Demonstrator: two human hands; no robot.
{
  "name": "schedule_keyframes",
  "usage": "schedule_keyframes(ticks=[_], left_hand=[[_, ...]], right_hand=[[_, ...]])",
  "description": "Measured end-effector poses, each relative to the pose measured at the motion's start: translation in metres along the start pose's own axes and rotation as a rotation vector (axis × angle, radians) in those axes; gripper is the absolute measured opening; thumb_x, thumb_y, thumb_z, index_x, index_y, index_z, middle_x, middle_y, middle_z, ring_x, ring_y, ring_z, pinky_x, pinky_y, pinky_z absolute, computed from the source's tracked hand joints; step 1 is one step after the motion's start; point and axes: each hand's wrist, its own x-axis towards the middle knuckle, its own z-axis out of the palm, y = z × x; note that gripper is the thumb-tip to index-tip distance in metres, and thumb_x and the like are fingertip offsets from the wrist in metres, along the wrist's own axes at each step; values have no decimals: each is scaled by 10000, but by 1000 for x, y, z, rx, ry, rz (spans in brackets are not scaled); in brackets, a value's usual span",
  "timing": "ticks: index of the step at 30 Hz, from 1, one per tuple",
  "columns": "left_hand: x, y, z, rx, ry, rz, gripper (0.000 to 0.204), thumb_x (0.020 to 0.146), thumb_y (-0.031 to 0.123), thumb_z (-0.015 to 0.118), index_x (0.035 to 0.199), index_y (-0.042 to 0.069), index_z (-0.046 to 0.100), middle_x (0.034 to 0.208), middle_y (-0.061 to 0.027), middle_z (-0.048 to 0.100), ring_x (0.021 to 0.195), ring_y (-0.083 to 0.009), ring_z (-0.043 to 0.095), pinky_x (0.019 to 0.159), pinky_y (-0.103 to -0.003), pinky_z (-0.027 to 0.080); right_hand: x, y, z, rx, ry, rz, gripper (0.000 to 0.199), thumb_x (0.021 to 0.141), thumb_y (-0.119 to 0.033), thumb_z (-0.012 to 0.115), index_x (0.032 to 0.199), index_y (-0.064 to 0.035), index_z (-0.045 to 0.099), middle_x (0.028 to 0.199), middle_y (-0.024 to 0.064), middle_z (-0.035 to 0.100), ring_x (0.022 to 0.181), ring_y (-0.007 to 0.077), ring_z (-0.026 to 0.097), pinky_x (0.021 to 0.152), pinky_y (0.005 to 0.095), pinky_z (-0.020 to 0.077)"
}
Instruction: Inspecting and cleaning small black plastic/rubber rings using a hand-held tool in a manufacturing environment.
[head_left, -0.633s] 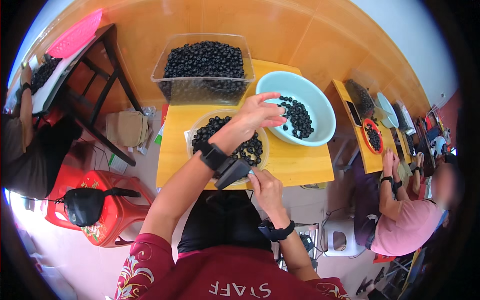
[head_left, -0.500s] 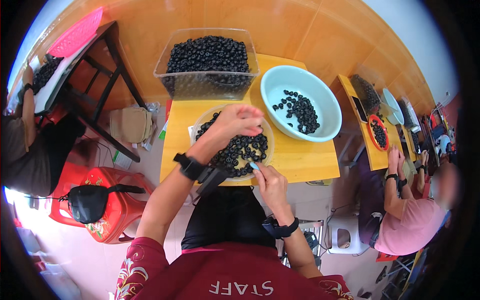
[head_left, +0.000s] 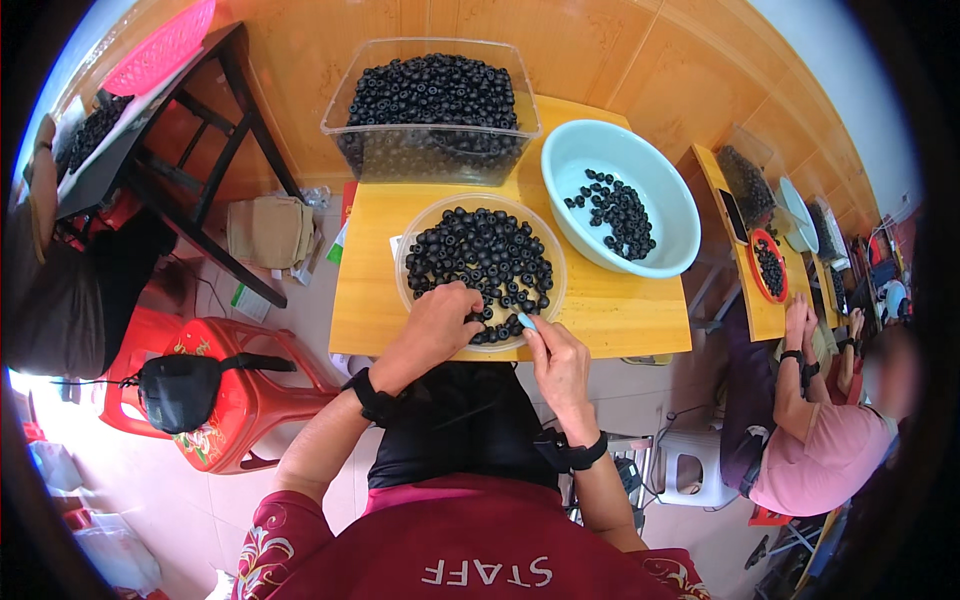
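Observation:
A shallow clear round tray (head_left: 556,318) in front of me holds many small black ring-like parts (head_left: 478,243), each with a hole in its middle. My left hand (head_left: 437,325) is at its near left rim, fingers bent down and closed over the parts. Whatever those fingertips hold is hidden. My right hand (head_left: 560,368), at the near right rim, is closed around a small tool with a light-blue handle (head_left: 526,321). The tool points in among the black parts, where its thin tip is hard to make out.
A clear box (head_left: 440,160) heaped with black parts stands at the table's back left. The light-blue basin (head_left: 568,165) to the right holds fewer. A red stool (head_left: 250,420) is at my left, and another person (head_left: 820,440) sits at a right-hand table.
My left hand has come down from above the tray to its near edge, and its fingers have closed. My right hand still grips the tool. The view has shifted slightly.

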Motion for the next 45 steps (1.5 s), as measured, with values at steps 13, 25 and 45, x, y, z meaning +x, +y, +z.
schedule_keyframes(ticks=[13, 25, 45], left_hand=[[-14, 9, -25, -1264, -15, -240, 246, 813, -14, 661, 1055, -1, 616, 977, -44, 654, 910, -166, 665, 778, -262, 535], [-35, 21, 1, -1801, -65, -220, 196, 931, 139, 579, 1086, 21, 592, 990, -92, 664, 821, -138, 660, 764, -252, 540], [-37, 28, 6, -1835, 24, -330, 232, 944, 116, 550, 1143, -3, 563, 1011, -118, 655, 909, -223, 681, 812, -284, 571]], right_hand=[[-1, -1, 0, 24, -6, 24, 157, 855, -121, 627, 987, -46, 668, 760, 145, 617, 674, 351, 611, 582, 410, 474], [-3, -3, -2, 26, -26, 25, 159, 857, -106, 618, 990, -32, 665, 781, 155, 628, 693, 356, 617, 601, 408, 479], [0, 0, -3, 14, -31, 20, 164, 853, -101, 625, 997, -35, 666, 776, 157, 631, 685, 352, 620, 591, 404, 475]])
